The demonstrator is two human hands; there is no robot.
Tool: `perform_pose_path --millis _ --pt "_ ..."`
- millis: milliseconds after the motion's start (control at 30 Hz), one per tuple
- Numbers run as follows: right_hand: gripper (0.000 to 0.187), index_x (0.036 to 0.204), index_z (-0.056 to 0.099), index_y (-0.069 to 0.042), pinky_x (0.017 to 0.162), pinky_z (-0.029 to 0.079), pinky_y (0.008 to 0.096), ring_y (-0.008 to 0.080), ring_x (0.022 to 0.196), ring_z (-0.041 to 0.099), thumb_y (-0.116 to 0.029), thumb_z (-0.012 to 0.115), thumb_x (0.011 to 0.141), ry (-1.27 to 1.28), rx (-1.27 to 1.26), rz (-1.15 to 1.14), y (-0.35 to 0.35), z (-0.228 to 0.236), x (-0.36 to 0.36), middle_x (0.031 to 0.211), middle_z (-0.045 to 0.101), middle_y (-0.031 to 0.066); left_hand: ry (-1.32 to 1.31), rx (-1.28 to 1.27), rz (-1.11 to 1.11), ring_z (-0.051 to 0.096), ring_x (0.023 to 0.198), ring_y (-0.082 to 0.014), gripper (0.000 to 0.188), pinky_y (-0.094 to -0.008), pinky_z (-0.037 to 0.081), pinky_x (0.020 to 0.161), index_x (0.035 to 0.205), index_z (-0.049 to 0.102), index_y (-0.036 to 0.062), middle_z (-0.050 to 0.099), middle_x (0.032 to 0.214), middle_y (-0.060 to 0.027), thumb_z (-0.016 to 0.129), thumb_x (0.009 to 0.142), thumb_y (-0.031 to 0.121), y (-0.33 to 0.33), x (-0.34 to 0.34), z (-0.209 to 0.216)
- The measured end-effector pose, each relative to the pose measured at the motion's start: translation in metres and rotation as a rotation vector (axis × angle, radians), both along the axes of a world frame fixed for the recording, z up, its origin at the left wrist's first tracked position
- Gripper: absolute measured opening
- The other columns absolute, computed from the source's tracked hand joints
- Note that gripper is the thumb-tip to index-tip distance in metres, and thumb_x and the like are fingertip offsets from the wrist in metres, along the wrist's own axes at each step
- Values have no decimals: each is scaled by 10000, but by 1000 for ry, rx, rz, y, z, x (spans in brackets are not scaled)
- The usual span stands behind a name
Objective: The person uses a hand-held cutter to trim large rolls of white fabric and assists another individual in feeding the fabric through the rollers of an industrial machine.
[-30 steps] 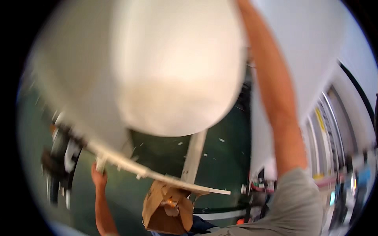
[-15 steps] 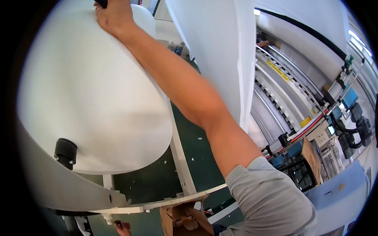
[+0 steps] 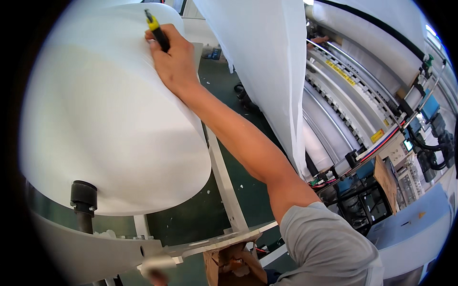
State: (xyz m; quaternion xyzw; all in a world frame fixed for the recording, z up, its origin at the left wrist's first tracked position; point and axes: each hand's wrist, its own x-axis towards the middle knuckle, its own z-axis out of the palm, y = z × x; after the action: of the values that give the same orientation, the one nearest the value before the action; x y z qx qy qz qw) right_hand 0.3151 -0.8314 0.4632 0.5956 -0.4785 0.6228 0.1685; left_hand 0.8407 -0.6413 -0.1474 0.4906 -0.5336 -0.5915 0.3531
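Black-and-yellow hand tool: at the far end of the white roll; right hand, fingers wrapped around its dark end. I judge it light, stiff, best held there. Left hand: blurred; finger state, I cannot tell.

The floor here is dark green, and small white scraps lie scattered on it, on both sides of a long pale beam that runs in under the big white roll.
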Motion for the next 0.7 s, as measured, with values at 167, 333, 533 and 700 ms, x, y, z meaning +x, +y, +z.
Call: perform_pose_path --millis 167,333,533,700 --pt "187 1155 656 -58 673 456 283 111 670 511 -54 614 973 -48 21 -122 39 -55 -28 845 683 55 -59 -29 -46 469 568 -142 171 -319 401 534 944 532 84 551 710 -34 560 1082 181 -3 -10 -3" --pt "277 1204 649 -43 730 494 299 169 747 598 23 642 935 -90 -71 -139 65 -122 -46 951 690 118 -114 327 172 477 460 -166 151 -368 422 421 1172 519 89 509 645 -52 582 1050 152 -17 -8 -23" --pt "482 1280 585 -69 929 499 470 442 1115 604 80 630 824 -145 75 -242 104 -201 -39 1176 644 202 -333 -74 -190 597 859 -321 233 -489 496 763 1221 569 8 600 914 -158 537 1024 128 -41 27 -16" --pt "585 1321 619 -88 919 535 418 388 1092 657 119 594 775 -135 372 -146 236 -255 17 1225 657 180 320 492 255 631 884 -258 250 -408 575 781 1259 540 13 596 970 -122 485 1059 151 -41 46 -1"
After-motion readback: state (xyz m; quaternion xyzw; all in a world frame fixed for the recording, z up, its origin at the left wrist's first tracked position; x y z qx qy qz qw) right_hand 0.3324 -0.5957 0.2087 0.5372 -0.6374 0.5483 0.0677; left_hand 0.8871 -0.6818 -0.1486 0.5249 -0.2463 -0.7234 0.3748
